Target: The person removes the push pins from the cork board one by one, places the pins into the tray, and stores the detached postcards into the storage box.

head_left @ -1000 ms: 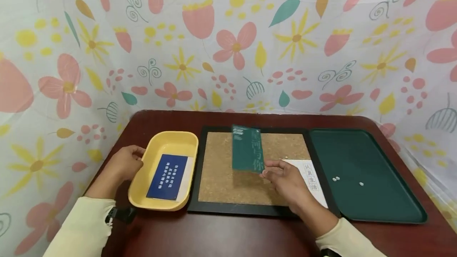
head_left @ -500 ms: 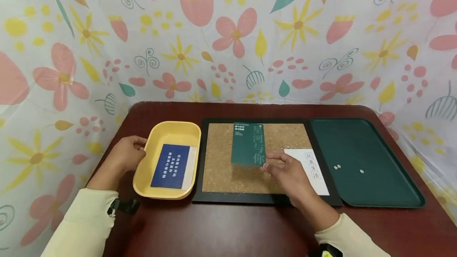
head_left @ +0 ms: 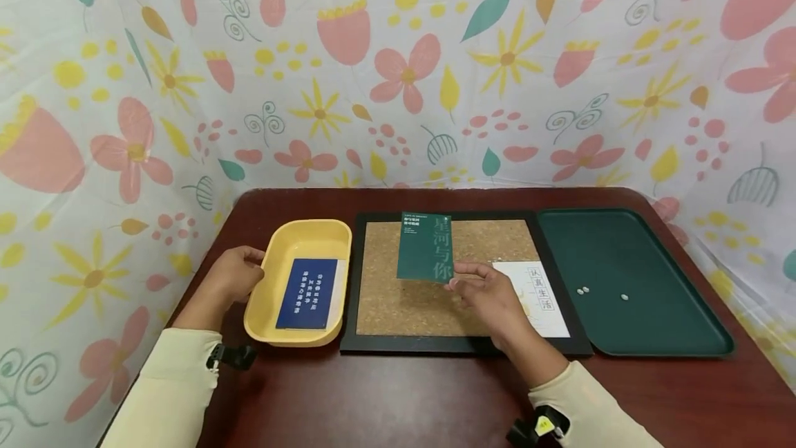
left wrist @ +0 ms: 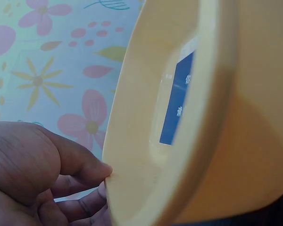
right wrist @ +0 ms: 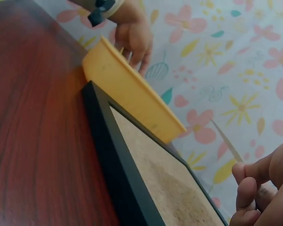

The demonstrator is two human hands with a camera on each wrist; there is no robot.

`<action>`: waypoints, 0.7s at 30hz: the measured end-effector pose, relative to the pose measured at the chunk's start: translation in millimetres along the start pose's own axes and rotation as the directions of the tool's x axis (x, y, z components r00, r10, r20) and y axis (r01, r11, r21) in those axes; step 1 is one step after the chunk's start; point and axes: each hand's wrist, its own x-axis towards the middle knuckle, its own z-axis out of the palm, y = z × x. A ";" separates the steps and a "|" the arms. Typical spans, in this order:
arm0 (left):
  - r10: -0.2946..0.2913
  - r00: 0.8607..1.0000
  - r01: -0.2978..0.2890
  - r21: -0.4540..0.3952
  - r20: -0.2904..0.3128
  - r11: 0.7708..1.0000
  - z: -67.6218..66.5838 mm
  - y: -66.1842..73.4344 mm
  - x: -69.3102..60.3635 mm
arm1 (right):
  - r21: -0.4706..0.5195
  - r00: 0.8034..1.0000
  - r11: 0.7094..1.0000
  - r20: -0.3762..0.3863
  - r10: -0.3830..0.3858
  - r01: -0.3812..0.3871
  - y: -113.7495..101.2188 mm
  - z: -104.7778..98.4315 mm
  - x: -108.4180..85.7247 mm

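Between thumb and fingers, my right hand (head_left: 491, 299) pinches a green card (head_left: 425, 246) with pale lettering by its lower right corner. The card is held above a black-framed cork board (head_left: 398, 310); in the right wrist view it appears nearly edge-on. My left hand (head_left: 235, 274) grips the left rim of a yellow tray (head_left: 261, 327), thumb on the inner side, as the left wrist view shows. Inside that tray lies a blue card (head_left: 307, 294) with white characters, over a paler card edge. A white card (head_left: 537, 299) rests on the right part of the board, partly behind my right hand.
A dark green tray (head_left: 659, 254) stands right of the board, holding a few small whitish pieces (head_left: 624, 297). Everything sits on a reddish-brown table (head_left: 385, 399). A flower-printed curtain (head_left: 535, 137) hangs behind and at the sides.
The green card has steadied and its lettering now reads clearly, still in my right hand. My left hand keeps its grip on the yellow tray. The head view has shifted slightly.
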 end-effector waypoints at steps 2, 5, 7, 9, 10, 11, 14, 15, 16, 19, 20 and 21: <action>0.000 1.000 0.000 0.004 -0.003 1.000 0.5 -1.3 -0.5 | 0.013 1.000 1.000 0.006 -0.010 0.010 1.3 5.1 -0.2; -0.002 1.000 0.002 0.018 -0.009 1.000 0.1 -3.6 -1.3 | 0.011 1.000 1.000 0.003 -0.015 0.015 3.2 10.0 -1.4; -0.005 1.000 0.005 0.029 -0.008 1.000 0.0 -4.6 -1.9 | 0.007 1.000 1.000 0.001 -0.015 0.015 3.9 11.4 -2.3; -0.002 1.000 0.002 0.043 -0.010 0.999 -0.3 -4.5 -1.7 | 0.006 1.000 1.000 -0.001 -0.014 0.014 4.0 11.9 -2.7; 0.002 1.000 -0.002 0.051 -0.012 0.999 -0.3 -4.0 -1.5 | 0.006 1.000 1.000 0.000 -0.013 0.013 3.8 12.2 -2.5; 0.009 1.000 -0.008 0.059 -0.014 0.998 -0.1 -3.5 -0.9 | 0.005 1.000 1.000 0.000 -0.014 0.014 3.5 12.3 -2.5; 0.029 0.999 -0.027 0.075 -0.026 0.997 1.5 -0.8 0.8 | 0.010 1.000 1.000 -0.004 -0.018 0.018 1.9 13.5 -1.8; 0.033 0.999 -0.030 0.078 -0.029 0.997 2.2 0.0 1.4 | 0.011 1.000 1.000 -0.005 -0.020 0.020 1.2 14.3 -1.6; 0.036 0.999 -0.033 0.081 -0.032 0.996 2.7 0.7 2.0 | 0.013 1.000 1.000 -0.004 -0.023 0.024 0.5 15.2 -1.7; 0.035 0.999 -0.032 0.090 -0.036 0.995 4.0 1.8 2.4 | 0.017 0.999 0.999 0.009 -0.032 0.031 -1.4 18.3 -3.5; 0.035 0.999 -0.032 0.093 -0.036 0.995 4.1 1.8 2.2 | 0.017 0.999 0.999 0.015 -0.035 0.035 -2.2 19.5 -4.6; 0.038 0.998 -0.034 0.100 -0.040 0.994 4.3 1.7 1.9 | 0.019 0.999 0.999 0.021 -0.037 0.037 -3.1 20.8 -5.7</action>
